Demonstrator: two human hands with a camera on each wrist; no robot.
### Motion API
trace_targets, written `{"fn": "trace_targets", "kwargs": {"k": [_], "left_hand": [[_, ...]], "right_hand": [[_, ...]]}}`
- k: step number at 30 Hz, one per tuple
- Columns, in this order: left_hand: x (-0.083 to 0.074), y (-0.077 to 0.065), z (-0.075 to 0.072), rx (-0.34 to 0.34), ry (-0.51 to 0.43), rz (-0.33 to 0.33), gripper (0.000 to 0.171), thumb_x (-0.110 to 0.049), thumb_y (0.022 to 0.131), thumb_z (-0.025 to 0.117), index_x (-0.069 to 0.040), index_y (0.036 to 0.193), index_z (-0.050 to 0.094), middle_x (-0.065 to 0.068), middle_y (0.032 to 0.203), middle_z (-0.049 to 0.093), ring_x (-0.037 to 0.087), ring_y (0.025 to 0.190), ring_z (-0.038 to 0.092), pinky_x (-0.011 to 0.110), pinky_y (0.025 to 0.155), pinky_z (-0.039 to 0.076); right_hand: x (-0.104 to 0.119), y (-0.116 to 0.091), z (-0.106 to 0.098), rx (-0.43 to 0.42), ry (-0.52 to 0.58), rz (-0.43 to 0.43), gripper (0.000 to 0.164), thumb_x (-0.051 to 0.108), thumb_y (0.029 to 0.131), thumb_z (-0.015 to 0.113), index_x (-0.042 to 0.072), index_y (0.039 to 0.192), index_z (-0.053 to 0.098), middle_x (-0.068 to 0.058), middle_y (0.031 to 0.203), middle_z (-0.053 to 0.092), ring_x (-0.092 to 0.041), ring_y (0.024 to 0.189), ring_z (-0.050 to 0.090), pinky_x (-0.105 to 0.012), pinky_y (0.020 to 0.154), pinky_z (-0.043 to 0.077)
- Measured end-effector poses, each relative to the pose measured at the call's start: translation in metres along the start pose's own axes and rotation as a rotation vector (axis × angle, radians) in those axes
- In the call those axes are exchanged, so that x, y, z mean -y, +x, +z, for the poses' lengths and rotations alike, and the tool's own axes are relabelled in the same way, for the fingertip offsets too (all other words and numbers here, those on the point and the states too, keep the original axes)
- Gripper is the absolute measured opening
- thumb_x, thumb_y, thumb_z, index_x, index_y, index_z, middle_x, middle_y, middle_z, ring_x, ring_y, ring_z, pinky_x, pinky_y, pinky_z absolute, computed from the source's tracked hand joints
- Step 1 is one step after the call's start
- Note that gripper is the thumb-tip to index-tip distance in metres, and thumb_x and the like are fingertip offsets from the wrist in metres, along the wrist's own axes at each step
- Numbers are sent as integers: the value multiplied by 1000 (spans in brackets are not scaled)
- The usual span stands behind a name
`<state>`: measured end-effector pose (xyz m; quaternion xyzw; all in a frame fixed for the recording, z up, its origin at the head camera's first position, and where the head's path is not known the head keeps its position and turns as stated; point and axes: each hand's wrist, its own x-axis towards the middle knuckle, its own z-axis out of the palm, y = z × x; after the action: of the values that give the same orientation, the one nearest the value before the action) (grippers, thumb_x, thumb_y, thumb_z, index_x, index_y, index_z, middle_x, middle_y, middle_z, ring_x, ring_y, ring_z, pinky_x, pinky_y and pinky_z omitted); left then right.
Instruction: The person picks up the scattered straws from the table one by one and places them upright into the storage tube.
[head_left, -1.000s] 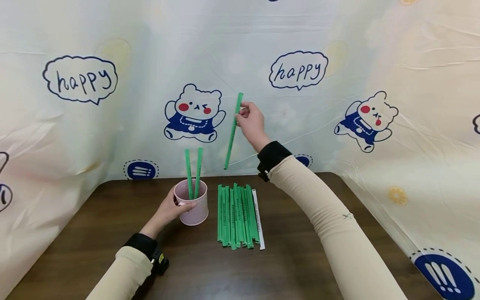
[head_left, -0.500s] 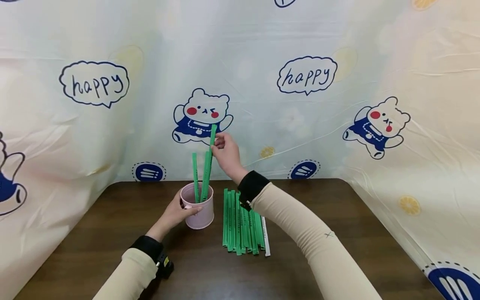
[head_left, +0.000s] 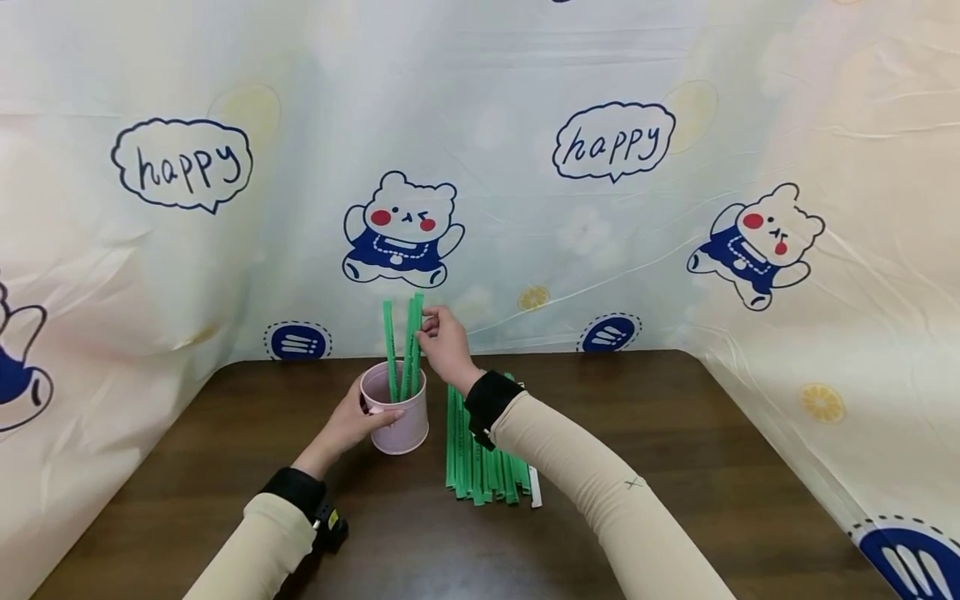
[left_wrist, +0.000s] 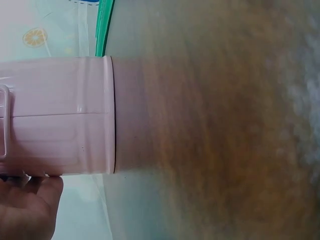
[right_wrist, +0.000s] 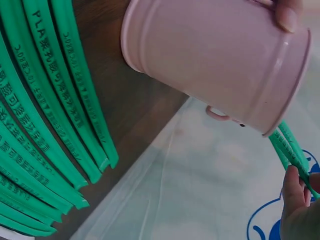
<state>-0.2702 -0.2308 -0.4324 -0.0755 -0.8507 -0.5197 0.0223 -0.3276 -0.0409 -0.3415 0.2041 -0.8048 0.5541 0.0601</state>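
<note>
A pink tin pail (head_left: pixel 399 429) stands upright on the table, and my left hand (head_left: pixel 347 429) grips its left side with the thumb over the front near the rim. Close above its mouth, my right hand (head_left: pixel 448 346) pinches a green paper-wrapped straw (head_left: pixel 417 325) near the top; the straw's lower end is inside the pail. Two more wrapped straws (head_left: pixel 389 342) lean upright in there. The right wrist view shows the fingertips (right_wrist: pixel 294 187) on the straw beyond the pail's rim. In the left wrist view the pail (left_wrist: pixel 55 115) hides most of the left hand.
Right of the pail lies a row of green wrapped straws (head_left: pixel 480 475), partly covered by the right wrist. One white wrapped straw (head_left: pixel 535 487) lies at its right end. Behind the brown table (head_left: pixel 637 417) hangs a printed curtain (head_left: pixel 495 167).
My right hand has brought the green straw left and down from in front of the curtain into the pail. My left hand keeps its hold on the pail.
</note>
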Motion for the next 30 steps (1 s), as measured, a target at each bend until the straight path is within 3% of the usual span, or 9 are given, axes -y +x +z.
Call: {"fn": "trace_targets", "kwargs": {"k": [8, 19, 24, 27, 29, 30], "left_hand": [[-1, -4, 11, 16, -26, -29, 91, -23, 91, 74, 2, 158, 18, 30, 155, 38, 46, 141, 43, 61, 117, 40], [2, -4, 8, 12, -22, -35, 92, -23, 92, 73, 1, 159, 15, 29, 155, 37, 45, 142, 41, 62, 118, 39], [2, -4, 7, 5, -25, -13, 91, -20, 91, 74, 2, 158, 17, 30, 153, 39, 45, 140, 43, 60, 116, 41], [1, -3, 5, 4, -21, -7, 91, -19, 91, 74, 2, 158, 17, 31, 153, 40, 45, 140, 44, 60, 115, 42], [0, -1, 3, 7, -20, -9, 92, -20, 91, 74, 2, 159, 16, 31, 153, 39, 45, 140, 43, 61, 116, 41], [-1, 0, 2, 7, -22, -11, 92, -20, 91, 74, 1, 159, 16, 31, 154, 38, 46, 140, 42, 62, 116, 40]], "right_hand": [[-16, -7, -1, -3, -11, 20, 38, 0, 101, 57, -4, 139, 51, -24, 115, 62, -35, 109, 63, -39, 92, 54], [-27, -10, 0, 42, -16, 36, 42, 6, 100, 62, -3, 139, 51, -22, 114, 64, -33, 108, 65, -36, 91, 56], [-33, -11, -13, 59, -35, 66, 41, 12, 101, 62, -1, 138, 53, -20, 120, 63, -32, 113, 63, -32, 90, 54], [-37, -7, -29, 64, -55, 92, 39, 14, 101, 63, -2, 136, 56, -21, 125, 62, -33, 116, 62, -36, 95, 54], [-44, -2, -41, 72, -89, 115, 37, 16, 101, 63, 0, 134, 58, -20, 129, 61, -33, 119, 61, -40, 98, 53], [-66, 9, -46, 84, -95, 84, 38, 23, 101, 64, 3, 133, 59, -17, 130, 61, -30, 116, 62, -39, 94, 54]]}}
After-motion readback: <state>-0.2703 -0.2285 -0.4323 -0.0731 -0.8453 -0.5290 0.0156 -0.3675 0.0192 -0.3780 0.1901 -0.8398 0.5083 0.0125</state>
